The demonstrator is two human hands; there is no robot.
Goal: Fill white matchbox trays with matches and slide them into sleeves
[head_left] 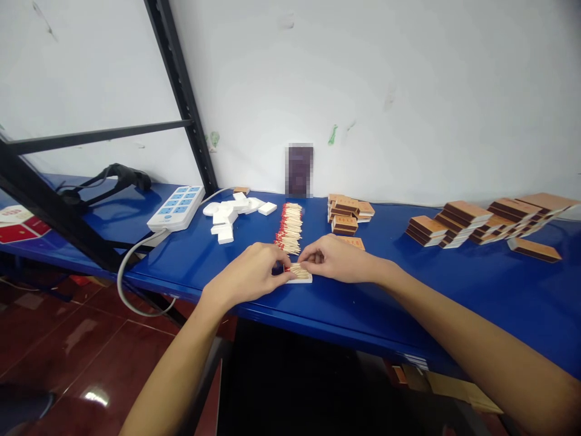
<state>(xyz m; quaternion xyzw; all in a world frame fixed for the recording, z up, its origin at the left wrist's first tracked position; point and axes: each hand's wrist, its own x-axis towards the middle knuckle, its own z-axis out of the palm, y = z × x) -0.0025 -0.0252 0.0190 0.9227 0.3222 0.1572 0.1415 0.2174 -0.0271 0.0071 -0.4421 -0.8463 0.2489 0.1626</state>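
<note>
My left hand [254, 272] and my right hand [333, 259] meet over a small white matchbox tray [300, 275] near the front edge of the blue table [454, 290]. The tray is filled with matches. Both hands have their fingers curled and pinch the tray and its matches from either side. Just behind the hands lies a long row of loose red-tipped matches [290, 227]. A brown matchbox sleeve [353, 242] lies beside my right hand.
Several empty white trays [231, 215] and a white power strip [178, 208] lie at the back left. Brown matchboxes are piled at the centre back [347, 213] and in stacks at the right [485, 221]. A black shelf frame [181, 91] slants on the left.
</note>
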